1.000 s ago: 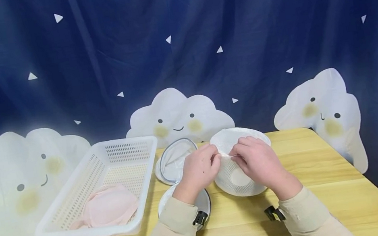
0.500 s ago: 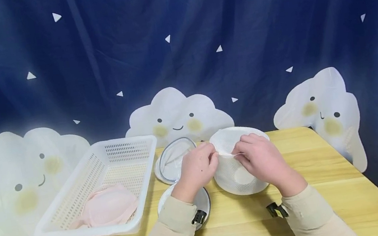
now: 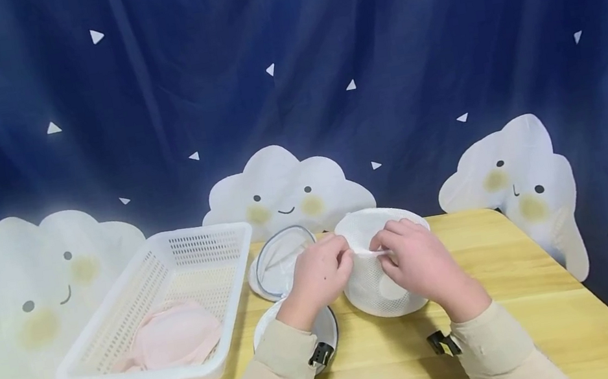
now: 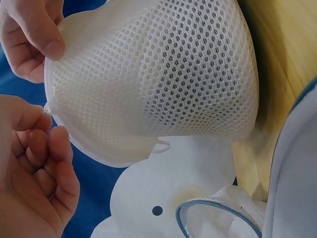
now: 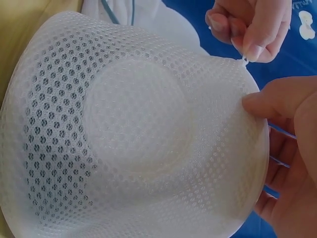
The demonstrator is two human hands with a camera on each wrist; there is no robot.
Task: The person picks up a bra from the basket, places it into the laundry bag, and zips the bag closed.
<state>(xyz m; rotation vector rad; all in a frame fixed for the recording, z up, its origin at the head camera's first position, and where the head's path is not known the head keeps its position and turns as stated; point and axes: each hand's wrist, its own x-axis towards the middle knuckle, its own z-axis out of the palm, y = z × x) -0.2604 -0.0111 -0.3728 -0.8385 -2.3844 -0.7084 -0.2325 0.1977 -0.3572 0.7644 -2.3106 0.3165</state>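
A white mesh laundry bag (image 3: 375,293) stands on the table with its opening upward, right of centre. My left hand (image 3: 321,273) pinches the small zipper pull (image 5: 245,61) at the bag's rim between thumb and index finger, its other fingers curled. Close beside it, my right hand (image 3: 417,258) grips the rim, with the thumb (image 5: 257,104) on the outer mesh and the other fingers inside the opening. A round pale patch (image 5: 138,116) shows through the mesh in the right wrist view.
At left, a white plastic basket (image 3: 66,377) holds a pink bra (image 3: 175,333). Between basket and bag lie a dark-trimmed mesh bag (image 3: 285,261) and another round dark-trimmed piece (image 3: 327,327), partly under my left forearm. A patterned blue curtain (image 3: 290,100) hangs behind the wooden table (image 3: 517,275).
My right hand has shifted slightly along the rim, and the stretch of rim between my hands sits a little differently. My left hand keeps its pinch. The head view has tipped up slightly.
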